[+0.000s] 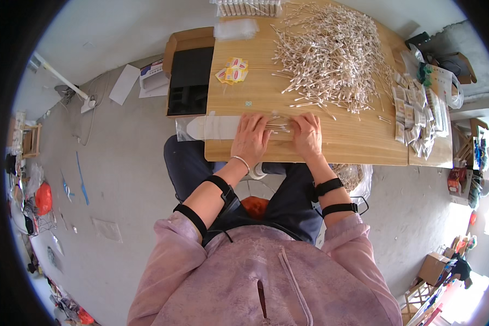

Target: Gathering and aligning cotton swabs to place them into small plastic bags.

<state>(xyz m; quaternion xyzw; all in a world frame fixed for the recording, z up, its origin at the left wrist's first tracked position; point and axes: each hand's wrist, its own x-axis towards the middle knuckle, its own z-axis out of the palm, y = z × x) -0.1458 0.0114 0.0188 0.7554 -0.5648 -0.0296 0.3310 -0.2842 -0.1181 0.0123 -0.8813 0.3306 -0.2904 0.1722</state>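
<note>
cotton swabs (277, 127), a small loose bunch of them, are lying near the front edge of the wooden table (358, 142), right in the gap between the two hands, sticks running more or less sideways. left hand (251, 136) is palm down, fingers half curled and close together, fingertips at the left end of the bunch. can't tell if it's actually pinching any or just resting there, the fingers cover that bit. right hand (307, 133) is also palm down with bent fingers, tips turned in at the other end of the bunch, and same deal, can't tell how firmly it has hold of anything

under and beside the left hand there's a flat white strip (217, 128) with a rounded left end, and some clear plastic (186, 130) pokes out past the table's left edge. further back sits a huge messy heap of swabs (328, 54), with a few strays near its front. yellow packets (233, 70) are in a little pile left of the heap, clear sleeves (236, 29) behind those, and on the far right a jumble of filled little bags (418, 117). open box with black stuff inside (190, 81) stands just off the table's left side
</note>
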